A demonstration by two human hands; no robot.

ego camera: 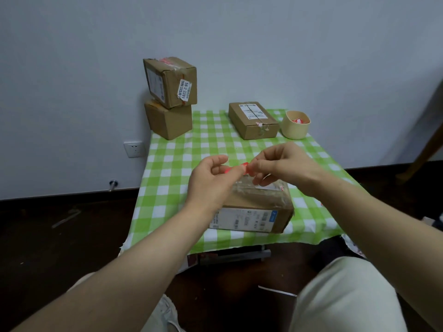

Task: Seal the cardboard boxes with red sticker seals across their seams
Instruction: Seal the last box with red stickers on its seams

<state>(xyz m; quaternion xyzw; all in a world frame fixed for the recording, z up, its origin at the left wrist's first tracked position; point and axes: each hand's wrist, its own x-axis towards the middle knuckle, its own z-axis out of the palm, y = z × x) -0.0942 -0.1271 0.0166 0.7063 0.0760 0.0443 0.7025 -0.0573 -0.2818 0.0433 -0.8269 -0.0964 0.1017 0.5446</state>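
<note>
A red sticker seal [236, 169] is stretched between my two hands above the near cardboard box [254, 212]. My left hand [211, 182] pinches its left end and my right hand [282, 166] pinches its right end. That box lies on the green checked tablecloth, taped on top, with a white shipping label on its front face. Its far top edge is hidden behind my hands. A flat box [253, 119] sits at the back with a reddish seal on its front seam. Two boxes are stacked at the back left, the upper one [171, 81] carrying red on its top.
A beige cup [296, 125] with red and white sticker pieces stands at the back right, beside the flat box. The lower stacked box [169, 121] rests at the table's back left corner. The table [167, 168] stands against a white wall; dark floor surrounds it.
</note>
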